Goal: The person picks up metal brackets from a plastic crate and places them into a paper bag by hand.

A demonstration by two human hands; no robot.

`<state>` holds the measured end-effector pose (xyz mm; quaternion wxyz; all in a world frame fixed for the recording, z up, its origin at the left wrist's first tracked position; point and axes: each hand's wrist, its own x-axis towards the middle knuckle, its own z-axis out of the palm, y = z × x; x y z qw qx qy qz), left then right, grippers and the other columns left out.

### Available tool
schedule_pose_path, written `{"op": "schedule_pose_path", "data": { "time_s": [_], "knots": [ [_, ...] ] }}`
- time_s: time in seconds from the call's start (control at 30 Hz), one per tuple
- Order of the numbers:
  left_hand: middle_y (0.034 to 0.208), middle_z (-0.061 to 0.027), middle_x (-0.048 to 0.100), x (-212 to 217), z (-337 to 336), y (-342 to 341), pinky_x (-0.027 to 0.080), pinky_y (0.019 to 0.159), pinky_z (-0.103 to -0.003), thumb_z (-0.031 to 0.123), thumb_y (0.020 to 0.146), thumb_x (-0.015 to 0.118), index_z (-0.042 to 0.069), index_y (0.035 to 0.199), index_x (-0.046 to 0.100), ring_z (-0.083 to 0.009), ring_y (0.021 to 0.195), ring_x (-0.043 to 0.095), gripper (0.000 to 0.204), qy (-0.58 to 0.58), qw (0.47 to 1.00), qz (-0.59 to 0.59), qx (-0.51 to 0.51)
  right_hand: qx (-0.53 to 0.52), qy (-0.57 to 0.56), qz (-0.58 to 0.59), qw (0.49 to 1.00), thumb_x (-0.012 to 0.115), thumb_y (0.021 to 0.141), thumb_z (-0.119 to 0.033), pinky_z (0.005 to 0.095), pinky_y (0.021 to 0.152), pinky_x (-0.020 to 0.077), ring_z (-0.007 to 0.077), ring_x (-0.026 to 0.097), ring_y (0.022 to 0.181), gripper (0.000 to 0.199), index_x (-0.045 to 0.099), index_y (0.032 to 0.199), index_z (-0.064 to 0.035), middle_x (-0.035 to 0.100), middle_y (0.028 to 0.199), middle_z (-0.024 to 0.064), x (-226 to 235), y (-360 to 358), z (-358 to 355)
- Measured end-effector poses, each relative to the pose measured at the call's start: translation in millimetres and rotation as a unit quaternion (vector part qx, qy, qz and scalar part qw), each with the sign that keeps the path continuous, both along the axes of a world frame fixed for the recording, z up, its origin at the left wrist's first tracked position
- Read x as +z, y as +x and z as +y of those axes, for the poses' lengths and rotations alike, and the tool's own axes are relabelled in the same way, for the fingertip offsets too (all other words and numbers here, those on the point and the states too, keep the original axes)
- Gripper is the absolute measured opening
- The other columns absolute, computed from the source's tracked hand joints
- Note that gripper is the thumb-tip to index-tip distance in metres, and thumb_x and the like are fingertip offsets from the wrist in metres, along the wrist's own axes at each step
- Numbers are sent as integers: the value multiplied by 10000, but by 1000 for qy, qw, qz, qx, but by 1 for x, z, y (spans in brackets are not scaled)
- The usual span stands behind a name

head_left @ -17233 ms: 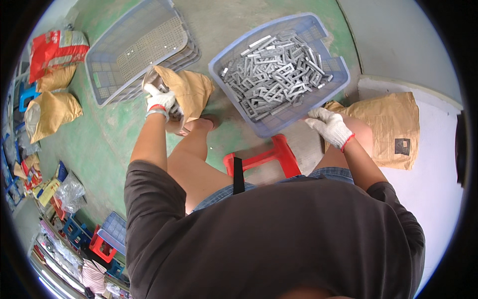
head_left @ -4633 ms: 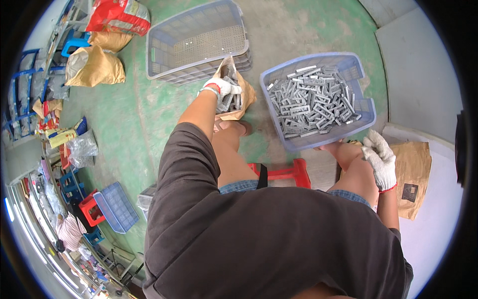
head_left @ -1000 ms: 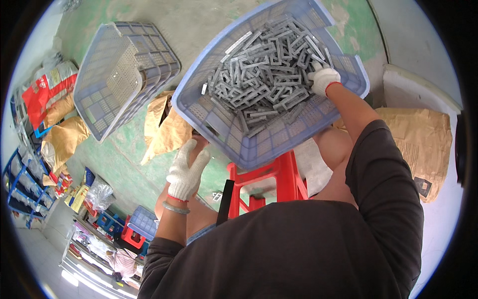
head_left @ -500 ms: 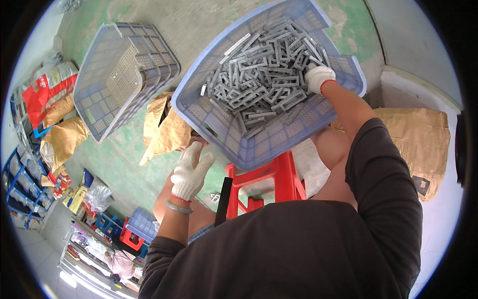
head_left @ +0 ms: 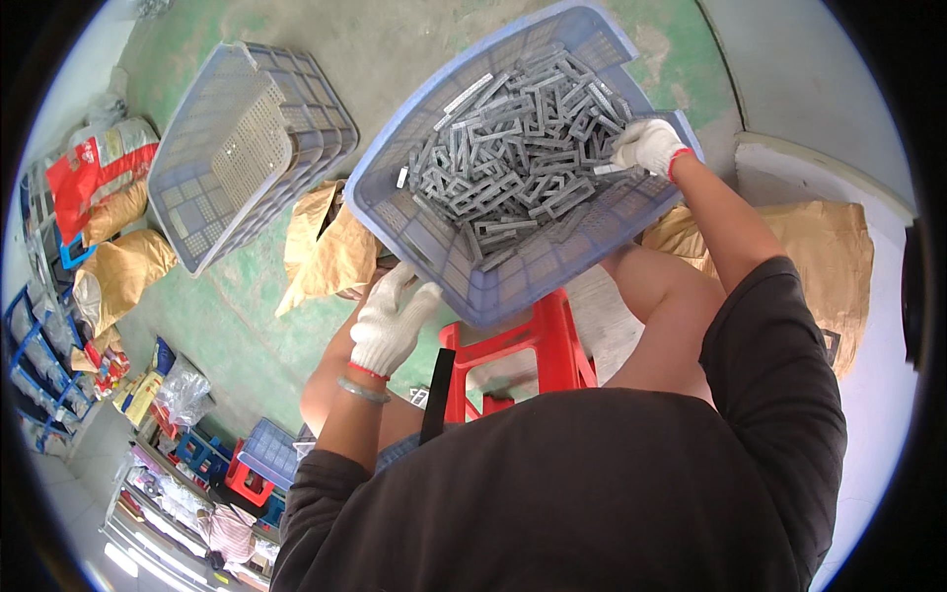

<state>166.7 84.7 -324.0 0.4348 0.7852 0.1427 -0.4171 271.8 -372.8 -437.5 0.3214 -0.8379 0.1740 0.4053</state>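
Digging into a blue plastic crate (head_left: 552, 281) heaped with grey metal brackets (head_left: 513, 168), right hand (head_left: 646, 145) in a white work glove down at the far right side of the pile, fingers curled onto one or two pieces, though hard to tell if anything is actually pinched or just being raked. Left hand (head_left: 390, 321), also gloved, held open with fingers spread, palm up against the crate's near-left corner, looks like propping or steadying, not closed round anything. Crate sitting tilted over a red plastic stool (head_left: 533, 350), right in front of the knees. Judging progress: barely dented, honestly. Crate still packed, loads of brackets left to go through. Empty stack of matching blue crates (head_left: 247, 148) lying on the green floor (head_left: 207, 326) well off to the left, nothing visible in the top one, so no obvious sorted batch yet. Brown paper sack (head_left: 326, 247) slumped just beside the crate's left edge, another brown sack (head_left: 819, 257) over on the right, contents not visible.
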Motion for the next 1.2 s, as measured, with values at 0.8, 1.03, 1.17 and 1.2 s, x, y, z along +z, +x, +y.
{"op": "schedule_pose_path", "data": {
  "time_s": [0.8, 1.03, 1.17, 1.2],
  "knots": [
    [1247, -96, 630, 224, -127, -35, 465, 1021, -501, 701, 830, 632, 137, 1225, 612, -310, 1158, 587, 689, -680, 650, -84, 327, -305, 703, -270, 582, 585, 899, -9, 311, 996, 490, 198, 621, 1102, 462, 521, 1354, 35, 632, 1223, 101, 320, -146, 204],
    [1159, -90, 662, 243, -100, -64, 508, 970, -489, 679, 846, 634, 162, 1164, 639, -301, 1086, 623, 608, -764, 570, -31, 299, -167, 501, -434, 730, 672, 911, -128, 315, 1021, 465, 216, 590, 1197, 550, 491, 1407, 23, 612, 1303, 157, 372, -190, 232],
    [1158, -83, 668, 260, -92, -77, 522, 970, -488, 635, 872, 640, 155, 1162, 640, -308, 1092, 631, 561, -724, 596, -76, 339, -19, 289, -479, 829, 720, 851, -431, 329, 1052, 440, 293, 584, 1242, 743, 492, 1424, -15, 565, 1384, 226, 400, -190, 221],
    [1153, -70, 670, 264, -93, -80, 551, 899, -440, 573, 929, 609, 158, 1184, 633, -269, 1063, 645, 487, -722, 601, -61, 338, -15, 253, -478, 841, 722, 832, -469, 335, 1053, 442, 306, 587, 1239, 786, 484, 1432, -20, 558, 1392, 229, 410, -194, 221]
  ]
}}
